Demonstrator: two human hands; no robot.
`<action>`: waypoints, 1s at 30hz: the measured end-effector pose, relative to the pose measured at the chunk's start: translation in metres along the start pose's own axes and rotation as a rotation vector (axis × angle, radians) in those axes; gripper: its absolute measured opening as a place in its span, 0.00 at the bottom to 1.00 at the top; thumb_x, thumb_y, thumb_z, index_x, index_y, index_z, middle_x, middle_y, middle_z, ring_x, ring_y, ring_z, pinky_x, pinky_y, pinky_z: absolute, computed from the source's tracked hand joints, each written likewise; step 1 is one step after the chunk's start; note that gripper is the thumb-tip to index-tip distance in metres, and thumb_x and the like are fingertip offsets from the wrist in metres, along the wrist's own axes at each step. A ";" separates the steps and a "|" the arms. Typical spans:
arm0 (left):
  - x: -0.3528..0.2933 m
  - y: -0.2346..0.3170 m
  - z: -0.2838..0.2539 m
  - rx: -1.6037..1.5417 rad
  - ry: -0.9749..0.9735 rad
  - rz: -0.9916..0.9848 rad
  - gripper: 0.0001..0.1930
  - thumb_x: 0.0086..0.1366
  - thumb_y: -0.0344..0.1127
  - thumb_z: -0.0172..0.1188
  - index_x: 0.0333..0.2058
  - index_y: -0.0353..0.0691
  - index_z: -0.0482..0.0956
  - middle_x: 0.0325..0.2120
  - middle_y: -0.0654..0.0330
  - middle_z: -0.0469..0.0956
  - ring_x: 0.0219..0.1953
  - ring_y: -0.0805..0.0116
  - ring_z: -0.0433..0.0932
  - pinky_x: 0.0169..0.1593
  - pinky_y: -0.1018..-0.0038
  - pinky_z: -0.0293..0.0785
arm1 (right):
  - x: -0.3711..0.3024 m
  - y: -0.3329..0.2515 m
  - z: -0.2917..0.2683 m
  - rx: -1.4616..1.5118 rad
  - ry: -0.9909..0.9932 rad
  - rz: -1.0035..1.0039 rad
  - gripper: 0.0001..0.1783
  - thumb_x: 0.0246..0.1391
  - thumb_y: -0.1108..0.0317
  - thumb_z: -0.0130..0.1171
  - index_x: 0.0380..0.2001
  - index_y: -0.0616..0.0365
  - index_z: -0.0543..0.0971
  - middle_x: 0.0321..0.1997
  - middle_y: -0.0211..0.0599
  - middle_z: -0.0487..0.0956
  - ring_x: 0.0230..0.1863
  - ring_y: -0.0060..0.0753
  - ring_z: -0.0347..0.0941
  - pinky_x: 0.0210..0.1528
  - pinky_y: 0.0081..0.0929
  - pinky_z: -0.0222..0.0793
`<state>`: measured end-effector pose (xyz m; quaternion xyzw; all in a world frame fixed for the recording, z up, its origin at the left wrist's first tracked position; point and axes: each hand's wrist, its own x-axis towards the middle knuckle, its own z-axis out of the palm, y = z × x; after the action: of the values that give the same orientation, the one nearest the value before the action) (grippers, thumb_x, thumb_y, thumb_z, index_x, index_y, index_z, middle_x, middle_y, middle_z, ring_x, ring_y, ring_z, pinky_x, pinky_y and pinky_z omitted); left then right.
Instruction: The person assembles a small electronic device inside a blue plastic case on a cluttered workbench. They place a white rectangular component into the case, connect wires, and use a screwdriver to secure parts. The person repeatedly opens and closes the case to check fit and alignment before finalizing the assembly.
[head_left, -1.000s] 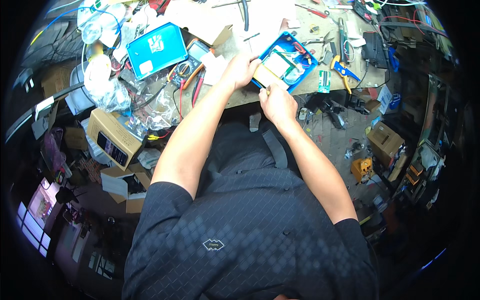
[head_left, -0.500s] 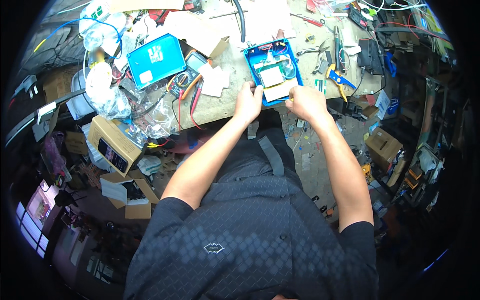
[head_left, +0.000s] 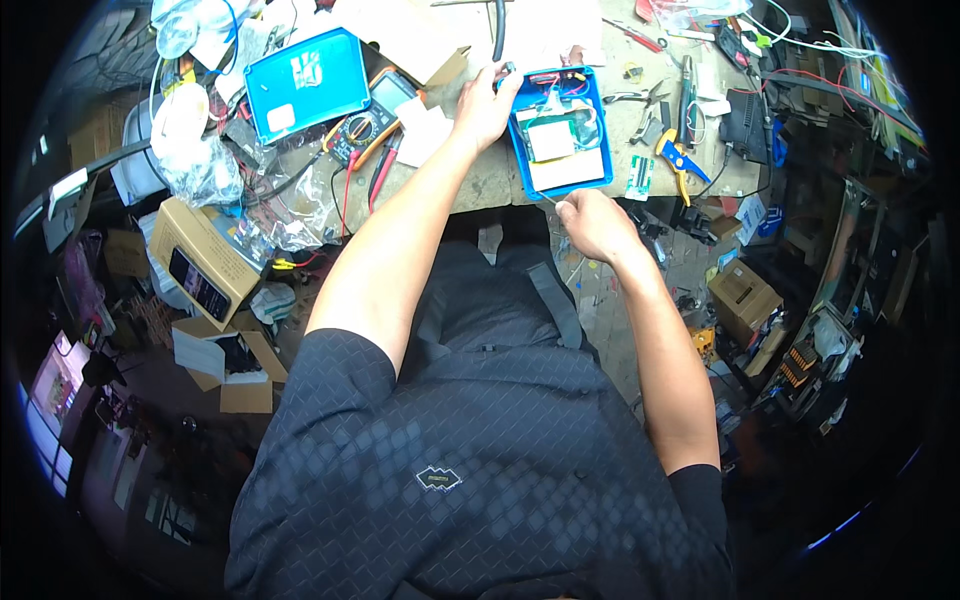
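Observation:
An open blue plastic box (head_left: 608,120) sits at the table's front edge. Inside are a green circuit board, red and dark wires near the far end, and a pale rectangular block (head_left: 572,171) at the near end. My left hand (head_left: 485,108) is closed at the box's far left corner, its fingertips by a small dark fitting there. My right hand (head_left: 600,225) is closed just off the near edge, around a screwdriver whose thin metal shaft (head_left: 545,196) points at the box's near left corner. Its handle is hidden in my fist.
Left of the box lie a multimeter (head_left: 366,127) with red and black probes and a blue lid (head_left: 308,85). To the right are wire strippers (head_left: 680,160), pliers (head_left: 650,110), a small green board (head_left: 640,178) and a black adapter (head_left: 744,122). A thick black cable (head_left: 499,30) lies behind.
My left hand has moved from the box's near left side to its far left corner. My right hand has drawn back toward me and left, and the screwdriver's shaft now shows.

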<state>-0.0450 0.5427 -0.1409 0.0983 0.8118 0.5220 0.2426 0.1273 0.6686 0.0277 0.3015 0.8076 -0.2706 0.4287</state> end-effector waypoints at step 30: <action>-0.062 -0.007 -0.013 -0.415 -0.081 -0.391 0.38 0.77 0.59 0.60 0.65 0.28 0.67 0.56 0.47 0.79 0.55 0.63 0.78 0.57 0.64 0.77 | -0.034 0.015 -0.019 -0.040 0.047 0.082 0.18 0.59 0.59 0.60 0.44 0.58 0.90 0.47 0.50 0.89 0.53 0.54 0.86 0.55 0.47 0.81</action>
<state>0.0031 0.5037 -0.1251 -0.0909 0.6808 0.6160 0.3857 0.1435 0.6834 0.0634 0.3321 0.8096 -0.2294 0.4262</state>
